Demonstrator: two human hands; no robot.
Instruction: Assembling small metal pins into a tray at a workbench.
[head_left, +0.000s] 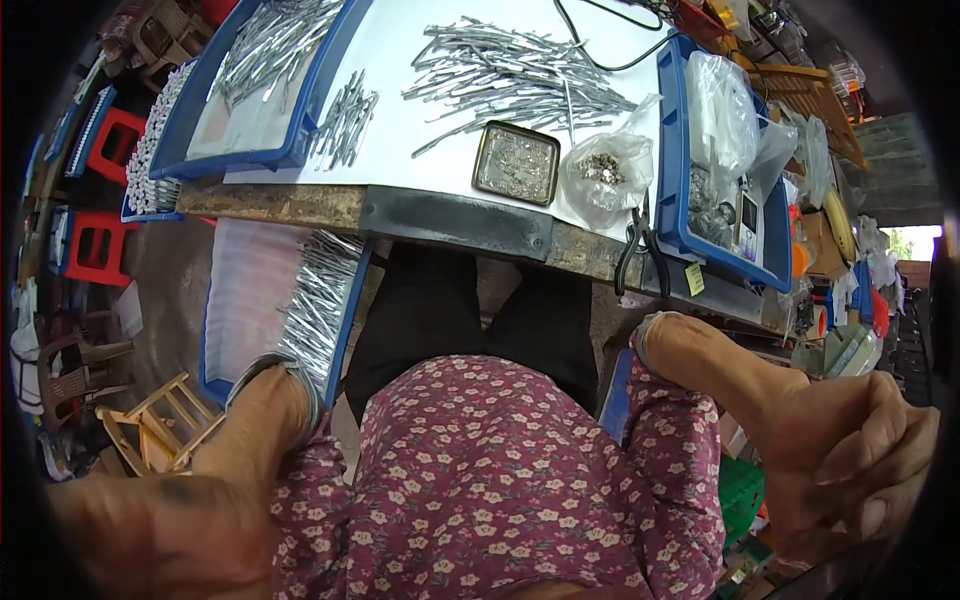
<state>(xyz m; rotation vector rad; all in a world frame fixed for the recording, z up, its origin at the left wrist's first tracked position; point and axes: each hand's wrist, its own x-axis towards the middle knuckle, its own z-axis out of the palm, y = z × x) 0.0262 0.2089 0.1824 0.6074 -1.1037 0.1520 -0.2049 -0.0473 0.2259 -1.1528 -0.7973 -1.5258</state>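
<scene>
- Silver metal rods [315,300] lying bundled in a low blue tray [347,320] below the bench [430,215] edge, at the person's left knee; nearest work to the left hand [150,530].
- Left hand held low beside the body, well apart from the rods, touching nothing visible. Badly blurred at the rim of the view; grip apart or together: cannot tell.
- Right hand [860,450] raised off to the right side, clear of the bench. Fingers curled together against the palm, thumb uppermost; nothing seen clamped in the grip.
- On the bench top: a loose heap of rods [510,75], a square tin dish [516,162] of small parts just in front of it, and a clear bag [605,170] of small metal bits touching the dish's right side.
- Pliers [638,250] hanging over the front edge of the bench, beside a blue bin [672,200] of plastic bags.
- A second blue tray [250,150] of rods at the bench's far left.
- Judged stage: between handlings, both hands drawn back, no piece in hand, low stock untouched.
- Judged requirement for any next reach: left hand forward and down to the low tray, pinching a few rods off the bundle without dragging the rest over the rim; right hand to open first.
</scene>
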